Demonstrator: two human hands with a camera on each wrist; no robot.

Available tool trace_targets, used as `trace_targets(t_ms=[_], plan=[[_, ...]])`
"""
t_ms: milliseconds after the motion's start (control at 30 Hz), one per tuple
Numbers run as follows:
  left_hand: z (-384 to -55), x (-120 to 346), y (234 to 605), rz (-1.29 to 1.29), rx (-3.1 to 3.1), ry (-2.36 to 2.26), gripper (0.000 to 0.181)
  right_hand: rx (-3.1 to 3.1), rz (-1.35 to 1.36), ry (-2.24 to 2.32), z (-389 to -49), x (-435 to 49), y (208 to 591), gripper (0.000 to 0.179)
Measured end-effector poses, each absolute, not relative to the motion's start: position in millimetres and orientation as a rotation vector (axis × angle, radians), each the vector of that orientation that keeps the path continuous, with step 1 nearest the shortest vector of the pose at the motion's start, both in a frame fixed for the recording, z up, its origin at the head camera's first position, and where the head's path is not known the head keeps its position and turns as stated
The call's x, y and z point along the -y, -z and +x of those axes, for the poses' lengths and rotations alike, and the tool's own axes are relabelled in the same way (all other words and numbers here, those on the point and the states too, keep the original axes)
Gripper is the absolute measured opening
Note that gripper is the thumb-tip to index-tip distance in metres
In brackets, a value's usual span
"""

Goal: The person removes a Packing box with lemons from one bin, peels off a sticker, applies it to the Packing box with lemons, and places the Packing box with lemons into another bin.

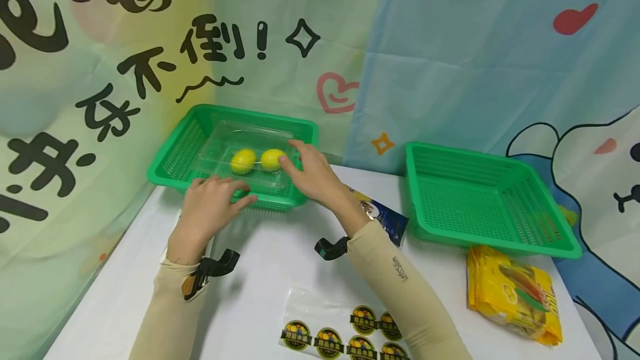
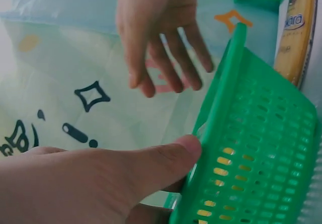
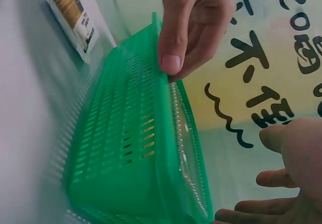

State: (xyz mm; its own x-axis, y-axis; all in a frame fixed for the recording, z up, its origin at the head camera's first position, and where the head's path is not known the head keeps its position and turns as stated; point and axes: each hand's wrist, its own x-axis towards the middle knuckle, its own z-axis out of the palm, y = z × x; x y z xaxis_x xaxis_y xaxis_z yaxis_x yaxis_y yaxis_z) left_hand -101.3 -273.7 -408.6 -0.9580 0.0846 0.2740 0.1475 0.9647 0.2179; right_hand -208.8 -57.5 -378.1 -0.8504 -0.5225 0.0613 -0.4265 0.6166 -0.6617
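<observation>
In the head view two lemons (image 1: pixel 243 161) lie inside a clear plastic box (image 1: pixel 225 146), which sits in the left green basket (image 1: pixel 172 154). My left hand (image 1: pixel 212 204) is at the basket's near rim with loosely bent fingers. Its thumb (image 2: pixel 171 156) touches the rim in the left wrist view, and the fingertips are partly hidden behind that rim. Over the box's right end hovers my right hand (image 1: pixel 312 174), its fingers extended and apart in the left wrist view, with nothing held.
A second green basket (image 1: pixel 465 199) stands at the right. Before it lies a yellow food packet (image 1: pixel 515 293). A dark blue packet (image 1: pixel 387 218) is between the baskets, partly behind my right arm. Round stickers on a clear sheet (image 1: pixel 330 340) lie at the table's front. A printed curtain (image 1: pixel 450 71) hangs behind.
</observation>
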Motion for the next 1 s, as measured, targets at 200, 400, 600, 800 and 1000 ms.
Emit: trace_targets(t_ms=[200, 400, 600, 800, 1000], plan=[[-102.1, 275.0, 406.9, -0.153, 2.867, 0.36, 0.033, -2.724, -0.752, 0.999, -214.8, 63.0, 382.8, 0.065], [-102.5, 274.7, 405.4, -0.145, 2.873, 0.363, 0.029, -2.753, -0.667, 0.984, -220.1, 73.5, 386.4, 0.066], [-101.8, 275.2, 406.9, -0.145, 2.857, 0.353, 0.029, -2.767, -0.563, 0.962, -225.7, 89.0, 390.0, 0.069], [-100.3, 275.1, 408.5, -0.134, 2.84, 0.338, 0.032, -2.772, -0.539, 0.949, -226.0, 94.6, 392.6, 0.07], [-101.8, 275.2, 409.9, -0.133, 2.824, 0.317, 0.035, -2.778, -0.522, 0.94, -227.8, 96.5, 394.0, 0.072]])
